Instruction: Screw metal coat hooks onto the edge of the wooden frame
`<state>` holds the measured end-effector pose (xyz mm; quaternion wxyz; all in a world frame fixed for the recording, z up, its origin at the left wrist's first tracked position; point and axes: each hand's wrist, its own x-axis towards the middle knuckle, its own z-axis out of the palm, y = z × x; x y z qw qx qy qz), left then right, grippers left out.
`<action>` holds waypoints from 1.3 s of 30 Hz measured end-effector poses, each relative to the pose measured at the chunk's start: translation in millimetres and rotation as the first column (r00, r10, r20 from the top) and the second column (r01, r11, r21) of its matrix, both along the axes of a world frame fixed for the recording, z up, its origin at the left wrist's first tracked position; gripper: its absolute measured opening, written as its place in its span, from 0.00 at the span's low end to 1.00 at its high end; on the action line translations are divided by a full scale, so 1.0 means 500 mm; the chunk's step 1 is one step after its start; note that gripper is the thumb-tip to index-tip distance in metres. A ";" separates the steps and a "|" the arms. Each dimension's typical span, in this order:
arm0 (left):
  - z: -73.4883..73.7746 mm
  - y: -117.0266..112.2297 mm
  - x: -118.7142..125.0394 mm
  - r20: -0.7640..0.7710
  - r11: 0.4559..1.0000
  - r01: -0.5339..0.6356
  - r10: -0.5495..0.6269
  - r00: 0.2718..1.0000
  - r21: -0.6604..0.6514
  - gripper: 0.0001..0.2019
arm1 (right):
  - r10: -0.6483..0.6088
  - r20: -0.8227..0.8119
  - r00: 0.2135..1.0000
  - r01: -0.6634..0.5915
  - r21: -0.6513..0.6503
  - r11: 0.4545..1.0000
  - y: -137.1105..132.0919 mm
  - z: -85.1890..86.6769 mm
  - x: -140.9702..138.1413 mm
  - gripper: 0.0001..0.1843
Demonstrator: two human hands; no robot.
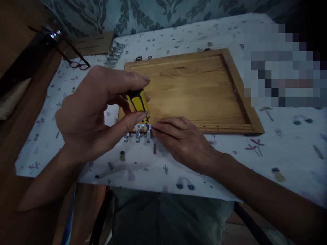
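My left hand (94, 112) is closed round the yellow and black handle of a screwdriver (138, 100), held upright with its tip pointing down. The tip meets a small metal hook bracket (139, 131) that lies against the near edge of a wooden panel (189, 85). My right hand (181, 139) rests flat on the table beside the bracket, its fingertips pressed together on the bracket's right end. The panel is a framed, recessed board lying flat on a white patterned cloth (281, 143).
A pair of dark red glasses (76, 63) lies at the back left. A pile of small metal parts (113, 54) sits behind the panel, next to a brown cardboard sheet (93, 44). A blurred patch covers the right rear. The table's near edge is just below my hands.
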<state>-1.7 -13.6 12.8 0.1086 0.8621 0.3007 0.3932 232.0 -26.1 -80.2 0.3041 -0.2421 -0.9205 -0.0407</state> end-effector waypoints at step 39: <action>-0.002 0.006 0.017 0.087 0.977 -0.032 0.013 0.996 0.212 0.21 | -0.004 0.018 1.000 0.004 0.007 1.000 -0.001 0.003 0.001 0.12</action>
